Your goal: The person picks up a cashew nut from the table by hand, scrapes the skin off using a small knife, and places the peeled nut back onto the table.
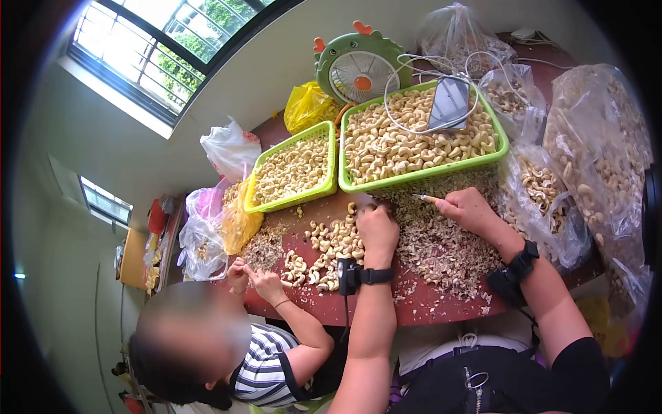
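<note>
My left hand [377, 228] is over the red table, at the right edge of a loose pile of cashews [336, 241]; its fingertips are blurred and what they hold, if anything, cannot be made out. My right hand [469, 209] is closed round the handle of a small knife [426, 198], whose blade points left. Under and around the knife lies a wide heap of husk scraps [448, 255]. Just behind both hands stands a large green basket [420, 181] full of cashews, with a smaller green basket [293, 201] of cashews to its left.
A person [265, 359] in a striped top sits at the left, both hands together near the table edge. A phone [449, 103] with a white cable lies on the large basket's cashews. Behind stands a green fan [362, 69]. Plastic bags [600, 152] of nuts line the right side.
</note>
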A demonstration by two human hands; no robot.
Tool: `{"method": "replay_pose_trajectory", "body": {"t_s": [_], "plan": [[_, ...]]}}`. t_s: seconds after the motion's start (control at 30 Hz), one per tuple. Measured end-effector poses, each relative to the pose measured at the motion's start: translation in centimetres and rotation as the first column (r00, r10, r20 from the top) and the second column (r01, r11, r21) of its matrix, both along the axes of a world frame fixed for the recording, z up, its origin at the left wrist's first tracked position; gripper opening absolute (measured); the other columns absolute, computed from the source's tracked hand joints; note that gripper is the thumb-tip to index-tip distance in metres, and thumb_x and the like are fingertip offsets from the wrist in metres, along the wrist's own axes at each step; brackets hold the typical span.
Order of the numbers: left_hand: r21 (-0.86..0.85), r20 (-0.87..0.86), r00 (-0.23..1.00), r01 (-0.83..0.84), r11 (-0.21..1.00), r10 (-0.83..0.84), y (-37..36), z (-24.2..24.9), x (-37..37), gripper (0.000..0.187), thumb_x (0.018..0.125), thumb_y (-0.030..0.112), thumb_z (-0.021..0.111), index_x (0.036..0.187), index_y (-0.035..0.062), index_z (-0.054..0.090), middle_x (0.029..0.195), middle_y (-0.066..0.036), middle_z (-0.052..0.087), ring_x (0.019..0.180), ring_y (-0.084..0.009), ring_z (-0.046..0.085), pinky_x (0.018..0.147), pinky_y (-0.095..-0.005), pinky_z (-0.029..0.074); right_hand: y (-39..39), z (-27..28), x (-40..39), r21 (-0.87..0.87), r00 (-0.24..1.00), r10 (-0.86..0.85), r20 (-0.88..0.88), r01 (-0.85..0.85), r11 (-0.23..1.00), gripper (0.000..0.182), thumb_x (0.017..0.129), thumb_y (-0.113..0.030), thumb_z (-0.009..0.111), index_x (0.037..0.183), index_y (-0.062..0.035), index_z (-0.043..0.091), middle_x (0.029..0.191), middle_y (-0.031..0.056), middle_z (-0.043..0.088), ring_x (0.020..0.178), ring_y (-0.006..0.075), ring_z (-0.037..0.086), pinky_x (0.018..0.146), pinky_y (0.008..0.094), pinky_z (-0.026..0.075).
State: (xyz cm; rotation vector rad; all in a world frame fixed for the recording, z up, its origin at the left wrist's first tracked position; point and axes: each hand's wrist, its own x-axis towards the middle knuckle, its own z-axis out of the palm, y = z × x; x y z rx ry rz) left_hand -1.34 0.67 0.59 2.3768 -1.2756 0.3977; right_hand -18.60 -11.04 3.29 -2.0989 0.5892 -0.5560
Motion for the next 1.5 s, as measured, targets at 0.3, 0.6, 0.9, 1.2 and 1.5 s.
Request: {"method": "replay_pose_trajectory", "body": {"t_s": [0.3,0.6,0.9,1.2,1.5], "plan": [[-0.546,-0.39,0.878,0.022,0.838,-0.277,0.5,1.0,-1.3,0.018,0.072,0.007,0.06,0.087,-0.0012,0.06,0.071,-0.007,0.061,0.061,-0.0112,0.057,0.057,-0.023,0.045,0.0,0.1,0.2,0.063,1.0,-0.01,-0.008,0.011,0.998,0.038,0.078,-0.032,0.051,0.062,0.0014,0.058,0.048,0.01,0.05,0.043,0.0163,0.046,0.044,0.0299,0.037],[-0.662,-0.75,0.188,-0.185,0.727,-0.635,0.6,1.7,-2.1,0.015,0.074,0.001,0.06,0.086,-0.0047,0.053,0.079,-0.012,0.06,0.07,-0.0158,0.06,0.063,-0.025,0.052,-0.2,-1.0,0.6,0.076,1.0,0.002,-0.026,0.0,0.997,0.038,0.078,-0.03,0.052,0.06,0.0034,0.054,0.046,0.0081,0.045,0.043,0.0127,0.041,0.043,0.0296,0.034],[-0.627,-0.765,-0.005,-0.222,0.747,-0.644,0.4,1.4,-2.3,0.014,0.072,0.001,0.062,0.076,0.0005,0.049,0.087,-0.012,0.056,0.07,-0.015,0.059,0.06,-0.0235,0.051,-0.1,-1.5,0.9,0.126,0.999,0.039,-0.012,-0.037,0.991,0.04,0.08,-0.032,0.052,0.059,0.0024,0.053,0.045,0.0049,0.043,0.044,0.0096,0.038,0.042,0.0278,0.033],[-0.657,-0.745,-0.07,-0.102,0.747,-0.664,0.7,1.4,-2.1,0.037,0.071,-0.001,0.063,0.106,-0.0021,0.05,0.087,-0.005,0.058,0.072,-0.0095,0.056,0.062,-0.021,0.047,0.3,-1.1,0.7,0.206,0.998,0.059,-0.002,-0.057,0.977,0.04,0.08,-0.031,0.051,0.056,0.0012,0.051,0.045,0.0004,0.042,0.043,0.0073,0.035,0.041,0.0265,0.03],[-0.67,-0.739,-0.005,-0.092,0.736,-0.674,0.9,2.2,-2.2,0.037,0.069,-0.001,0.064,0.104,-0.0004,0.052,0.087,-0.002,0.057,0.072,-0.0079,0.055,0.061,-0.0205,0.047,0.6,-0.8,0.8,0.179,0.998,0.067,0.005,-0.067,0.982,0.042,0.08,-0.033,0.051,0.055,0.0009,0.049,0.044,0.0022,0.04,0.043,0.0078,0.033,0.04,0.0274,0.03]]}}
